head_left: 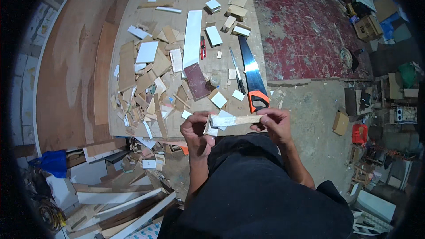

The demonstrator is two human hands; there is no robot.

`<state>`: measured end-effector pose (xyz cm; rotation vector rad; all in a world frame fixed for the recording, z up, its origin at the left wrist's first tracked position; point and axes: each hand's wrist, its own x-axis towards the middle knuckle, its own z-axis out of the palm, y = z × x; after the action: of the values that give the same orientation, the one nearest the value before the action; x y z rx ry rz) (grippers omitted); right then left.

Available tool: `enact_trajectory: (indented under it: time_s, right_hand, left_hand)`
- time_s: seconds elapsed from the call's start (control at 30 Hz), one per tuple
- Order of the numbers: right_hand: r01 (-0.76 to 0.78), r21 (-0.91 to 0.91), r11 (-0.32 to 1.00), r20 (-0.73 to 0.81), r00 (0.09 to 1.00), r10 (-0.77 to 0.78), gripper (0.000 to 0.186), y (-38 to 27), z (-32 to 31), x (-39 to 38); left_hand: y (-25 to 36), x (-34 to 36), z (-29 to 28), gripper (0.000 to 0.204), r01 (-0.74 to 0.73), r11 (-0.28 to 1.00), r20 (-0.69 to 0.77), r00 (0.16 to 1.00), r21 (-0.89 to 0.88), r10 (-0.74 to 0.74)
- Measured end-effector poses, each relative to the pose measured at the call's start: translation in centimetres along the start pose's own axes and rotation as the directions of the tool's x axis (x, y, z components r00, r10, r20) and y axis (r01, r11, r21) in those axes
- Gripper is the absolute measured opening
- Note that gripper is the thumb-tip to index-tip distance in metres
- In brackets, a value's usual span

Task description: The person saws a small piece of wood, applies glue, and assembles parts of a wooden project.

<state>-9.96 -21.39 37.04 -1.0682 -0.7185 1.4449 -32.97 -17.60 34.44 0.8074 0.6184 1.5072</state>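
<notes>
Near the table's front edge, my left hand (198,133) is closed on a small white-faced wooden block (210,129). A short wooden strip (239,120), partly white and bare toward its right end, lies level against that block. The fingers of my right hand (276,126) pinch the bare end of the strip. Whether the two pieces are joined or only touching, I cannot tell. Just beyond my right hand lies a handsaw (253,73) with an orange and black handle. A thin pointed tool (237,70) with a black handle rests beside its blade.
Wood offcuts (146,77) are heaped on the left of the table (226,22). A long white board (192,35), a red utility knife (203,48), a dark red sanding sheet (196,81) and a small jar (214,80) lie mid-table. Scrap boards (128,208) pile up at lower left.
</notes>
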Motion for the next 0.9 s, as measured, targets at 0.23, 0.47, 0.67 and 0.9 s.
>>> enact_trajectory:
  time_s: [0.23, 0.47, 0.67, 0.9]
  right_hand:
    - [-0.019, -0.079, 0.997, -0.143, 0.99, 0.007, 0.017, 2.8, -4.1, 1.5]
    - [0.12, -0.711, 0.693, -0.091, 0.962, -0.259, 0.023, 11.0, -4.8, 14.5]
    - [0.222, -0.905, 0.363, 0.148, 0.964, -0.221, 0.018, 15.8, -2.6, 22.2]
    - [0.359, -0.933, -0.01, 0.359, 0.931, -0.061, 0.013, 21.0, -2.0, 24.8]
  left_hand:
    - [0.2, -1.5, -3.9, 0.064, 0.074, 0.989, -0.228, 0.973, 0.129, -0.043]
    - [0.2, -3.1, -7.8, 0.072, 0.168, 0.97, -0.312, 0.944, 0.179, -0.106]
    - [0.2, -3.9, -9.0, 0.063, 0.161, 0.966, -0.367, 0.927, 0.201, -0.078]
    - [1.4, -4.9, -10.3, 0.063, 0.193, 0.961, -0.451, 0.888, 0.199, -0.085]
